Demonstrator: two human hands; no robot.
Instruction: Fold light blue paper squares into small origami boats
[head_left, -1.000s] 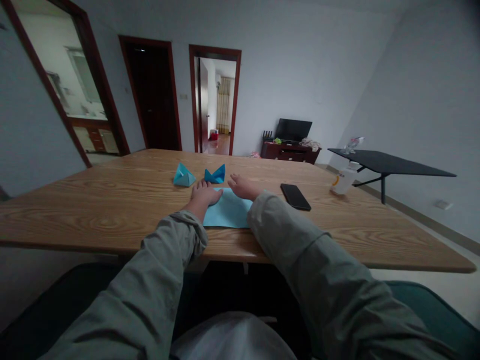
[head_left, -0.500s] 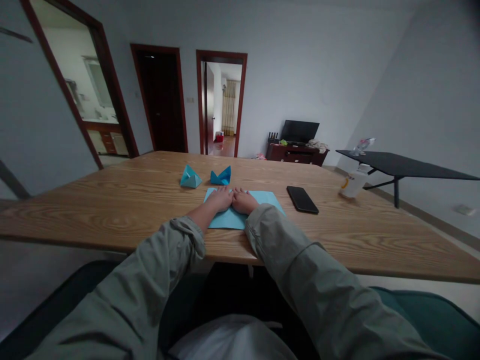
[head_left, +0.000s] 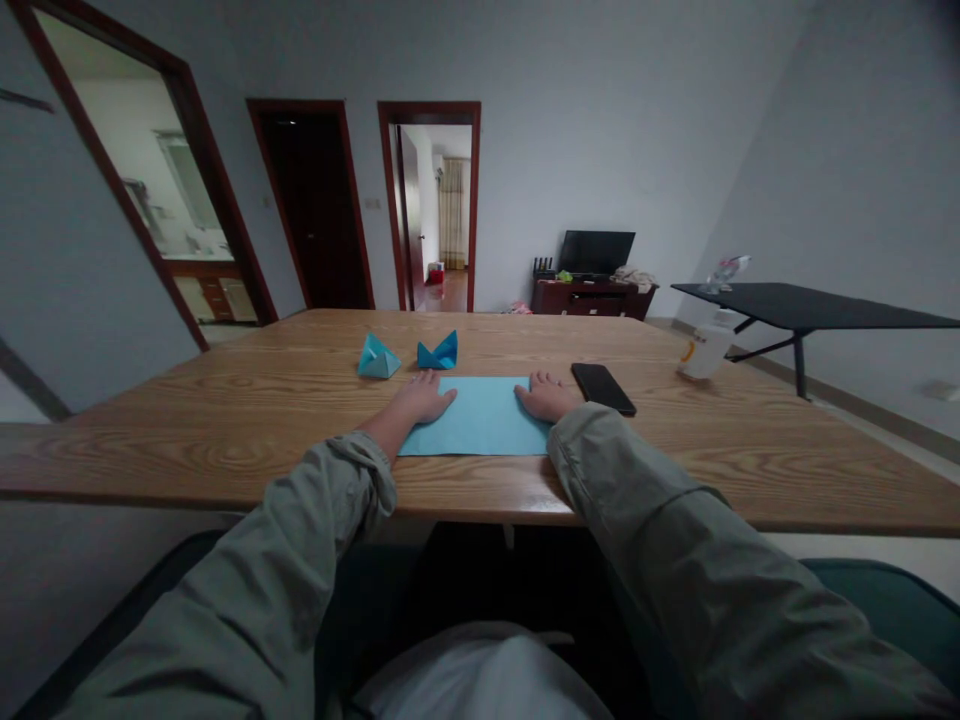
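A light blue sheet of paper (head_left: 484, 420) lies flat near the front edge of the wooden table. Flat on its left side rests my left hand (head_left: 425, 398), open, with the thumb pointing inward. My right hand (head_left: 547, 396) lies open on the sheet's right side, its fingers spread toward the far edge. Just beyond the paper, to the left, stand two folded paper pieces: a light blue pointed one (head_left: 378, 357) and a darker blue boat-like one (head_left: 438, 351). The palms hide the sheet's side edges in part.
A black phone (head_left: 603, 388) lies right of my right hand. Farther right stands a whitish plastic bottle (head_left: 705, 348). The wooden table (head_left: 225, 430) spreads wide to both sides. Behind it on the right is a black table (head_left: 810, 303) with a clear plastic item (head_left: 726, 272).
My hands have slid apart from the middle of the sheet, the left one to the left side and the right one to the right side. The view has shifted slightly.
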